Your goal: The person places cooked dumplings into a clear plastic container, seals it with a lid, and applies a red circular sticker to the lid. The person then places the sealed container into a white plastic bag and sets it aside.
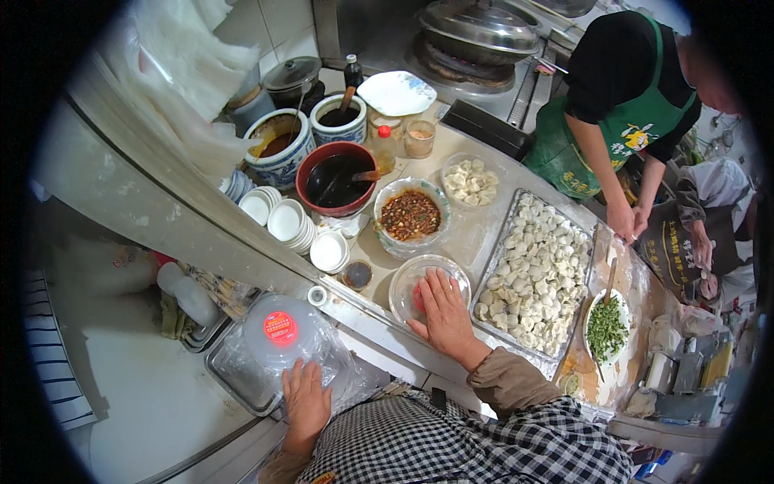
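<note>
My right hand (447, 320) lies flat, fingers stretched, over a round clear plastic lid or tub (400, 284) with a red label partly under the fingers. It seems to touch the top without gripping it. Lower left, my left hand (306, 396) is spread at the edge of a stack of round plastic lids (257, 330) bearing a red label. Thin clear plastic wrap (347, 369) lies beside that hand. To the right of my right hand, a tray (482, 289) is full of dumplings (535, 272). A wrapped bowl (387, 242) of chopped chili sauce stands beyond the clear lid.
Sauce pots (296, 160), a red bowl (311, 202) and white dishes (290, 221) crowd the left of the counter. A clear tub of dumplings (471, 181) stands behind. At right are chopped greens (608, 327) and a person in a green apron (635, 130). A metal rail (242, 242) crosses the left.
</note>
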`<action>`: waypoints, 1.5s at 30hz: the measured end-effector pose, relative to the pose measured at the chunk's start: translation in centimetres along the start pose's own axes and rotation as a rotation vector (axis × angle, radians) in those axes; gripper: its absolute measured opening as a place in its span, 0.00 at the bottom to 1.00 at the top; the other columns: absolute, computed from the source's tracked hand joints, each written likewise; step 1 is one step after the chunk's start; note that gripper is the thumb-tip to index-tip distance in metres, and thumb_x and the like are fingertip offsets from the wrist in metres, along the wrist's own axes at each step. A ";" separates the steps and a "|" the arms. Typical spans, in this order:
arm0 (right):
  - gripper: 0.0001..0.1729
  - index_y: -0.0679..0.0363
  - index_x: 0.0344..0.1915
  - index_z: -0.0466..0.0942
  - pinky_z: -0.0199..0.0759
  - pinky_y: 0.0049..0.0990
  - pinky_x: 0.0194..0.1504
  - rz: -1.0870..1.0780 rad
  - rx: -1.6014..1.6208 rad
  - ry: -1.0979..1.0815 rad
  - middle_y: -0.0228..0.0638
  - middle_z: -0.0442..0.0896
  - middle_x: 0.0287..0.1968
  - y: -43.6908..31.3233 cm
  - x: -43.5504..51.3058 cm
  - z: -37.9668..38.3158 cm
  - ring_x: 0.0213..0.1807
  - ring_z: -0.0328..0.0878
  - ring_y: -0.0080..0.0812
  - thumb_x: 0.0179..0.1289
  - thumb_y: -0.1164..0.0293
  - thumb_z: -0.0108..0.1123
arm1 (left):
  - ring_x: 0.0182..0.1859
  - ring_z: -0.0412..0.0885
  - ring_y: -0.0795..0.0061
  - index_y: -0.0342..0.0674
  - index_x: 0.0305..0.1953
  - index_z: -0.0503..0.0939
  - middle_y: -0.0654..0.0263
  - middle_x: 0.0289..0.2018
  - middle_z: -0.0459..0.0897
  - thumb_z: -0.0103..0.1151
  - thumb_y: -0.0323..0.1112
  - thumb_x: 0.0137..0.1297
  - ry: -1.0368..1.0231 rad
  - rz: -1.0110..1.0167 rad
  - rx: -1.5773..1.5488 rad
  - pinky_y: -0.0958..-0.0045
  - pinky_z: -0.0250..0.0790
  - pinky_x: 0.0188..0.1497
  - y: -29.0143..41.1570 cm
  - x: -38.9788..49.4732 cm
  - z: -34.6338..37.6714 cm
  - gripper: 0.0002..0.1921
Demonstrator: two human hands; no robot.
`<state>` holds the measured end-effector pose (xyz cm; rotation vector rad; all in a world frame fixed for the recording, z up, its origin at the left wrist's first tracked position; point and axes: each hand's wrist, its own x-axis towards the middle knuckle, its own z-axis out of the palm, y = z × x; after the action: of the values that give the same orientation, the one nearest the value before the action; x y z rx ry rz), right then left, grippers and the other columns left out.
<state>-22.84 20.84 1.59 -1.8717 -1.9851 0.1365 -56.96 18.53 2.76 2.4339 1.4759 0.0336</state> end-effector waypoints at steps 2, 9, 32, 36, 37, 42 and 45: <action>0.46 0.68 0.69 0.61 0.47 0.50 0.74 -0.006 -0.021 -0.037 0.55 0.62 0.72 1.0 -0.6 0.7 0.75 0.56 0.52 0.60 0.52 0.65 | 0.73 0.56 0.47 0.29 0.59 0.73 0.51 0.64 0.71 0.65 0.36 0.58 0.009 -0.044 -0.007 0.37 0.39 0.74 -0.1 0.0 0.2 0.28; 0.46 0.69 0.69 0.60 0.45 0.51 0.75 -0.016 -0.015 -0.005 0.55 0.63 0.71 1.7 -1.3 2.2 0.76 0.55 0.53 0.61 0.50 0.62 | 0.73 0.55 0.45 0.29 0.57 0.74 0.49 0.62 0.71 0.64 0.33 0.57 0.058 -0.063 0.021 0.36 0.38 0.74 -0.2 0.1 0.6 0.26; 0.17 0.60 0.46 0.79 0.70 0.41 0.51 0.206 0.287 0.189 0.43 0.80 0.43 3.8 -3.9 0.2 0.48 0.76 0.47 0.57 0.68 0.69 | 0.72 0.58 0.44 0.36 0.57 0.75 0.54 0.63 0.70 0.60 0.31 0.59 0.110 -0.107 0.059 0.33 0.42 0.72 -0.5 -2.5 -0.5 0.22; 0.08 0.57 0.29 0.80 0.72 0.38 0.33 0.187 0.290 0.010 0.35 0.78 0.27 3.6 -9.7 -1.6 0.31 0.77 0.42 0.54 0.69 0.72 | 0.71 0.58 0.43 0.37 0.58 0.74 0.53 0.63 0.69 0.59 0.33 0.61 0.070 -0.109 0.084 0.32 0.43 0.71 -0.8 -2.8 -0.2 0.22; 0.09 0.57 0.26 0.79 0.71 0.37 0.31 0.160 0.247 -0.020 0.34 0.78 0.24 3.2 -11.6 -2.0 0.29 0.76 0.41 0.53 0.69 0.73 | 0.71 0.58 0.43 0.37 0.58 0.74 0.53 0.63 0.69 0.59 0.33 0.61 0.063 -0.104 0.090 0.32 0.44 0.71 -0.9 -2.8 0.0 0.23; 0.10 0.57 0.36 0.81 0.74 0.35 0.34 0.084 0.353 -0.087 0.33 0.80 0.32 -0.1 -19.1 -1.4 0.35 0.77 0.40 0.52 0.74 0.70 | 0.71 0.58 0.42 0.40 0.57 0.74 0.54 0.62 0.70 0.63 0.30 0.57 0.070 -0.009 0.182 0.30 0.45 0.71 -1.4 -2.5 0.4 0.24; 0.12 0.57 0.39 0.82 0.74 0.34 0.36 0.167 0.338 -0.058 0.32 0.79 0.34 -1.3 -21.7 -0.7 0.37 0.77 0.38 0.52 0.75 0.68 | 0.71 0.58 0.43 0.40 0.57 0.74 0.54 0.62 0.70 0.64 0.29 0.57 0.058 0.031 0.210 0.30 0.44 0.71 -1.8 -1.9 0.3 0.24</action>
<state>-23.48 -0.57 -2.21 -1.8217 -1.7103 0.5448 -59.34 17.51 2.24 2.6425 1.5369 -0.0470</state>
